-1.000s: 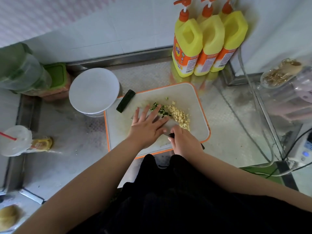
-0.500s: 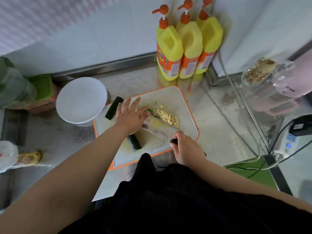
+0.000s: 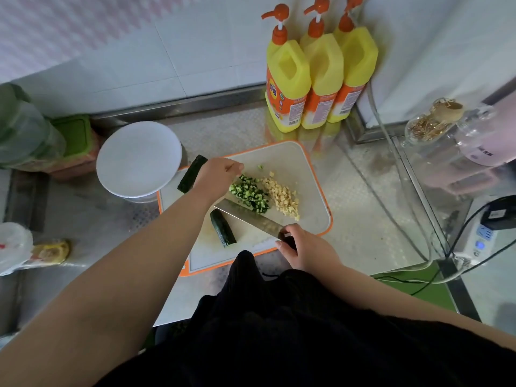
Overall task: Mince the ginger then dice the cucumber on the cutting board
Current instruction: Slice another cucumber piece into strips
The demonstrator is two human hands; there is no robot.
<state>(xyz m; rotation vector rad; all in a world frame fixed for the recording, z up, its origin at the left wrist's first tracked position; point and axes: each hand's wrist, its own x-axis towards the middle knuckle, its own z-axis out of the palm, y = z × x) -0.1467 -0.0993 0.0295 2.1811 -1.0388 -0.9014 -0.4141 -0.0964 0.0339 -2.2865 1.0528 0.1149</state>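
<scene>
A white cutting board (image 3: pixel 312 219) with an orange rim lies on the steel counter. On it sit a pile of diced cucumber (image 3: pixel 250 195) and, to its right, minced ginger (image 3: pixel 283 198). My right hand (image 3: pixel 305 251) grips the handle of a knife (image 3: pixel 248 216), whose blade lies along the near side of the diced pile. A short cucumber piece (image 3: pixel 222 231) lies just in front of the blade. Another cucumber piece (image 3: pixel 192 173) rests at the board's far left corner. My left hand (image 3: pixel 217 177) hovers at the far left side of the dice, fingers curled downward, hiding what is under them.
A white round lid or bowl (image 3: pixel 139 157) stands left of the board. Three yellow pump bottles (image 3: pixel 318 79) stand behind it. Glass jars (image 3: pixel 435 124) and a power strip (image 3: pixel 480 241) with cables are on the right. Plastic containers (image 3: pixel 30 138) sit at the far left.
My left hand lifted off the blade, moved to the far left of the dice and curled its fingers. The knife swung to the near side of the pile, uncovering the diced cucumber.
</scene>
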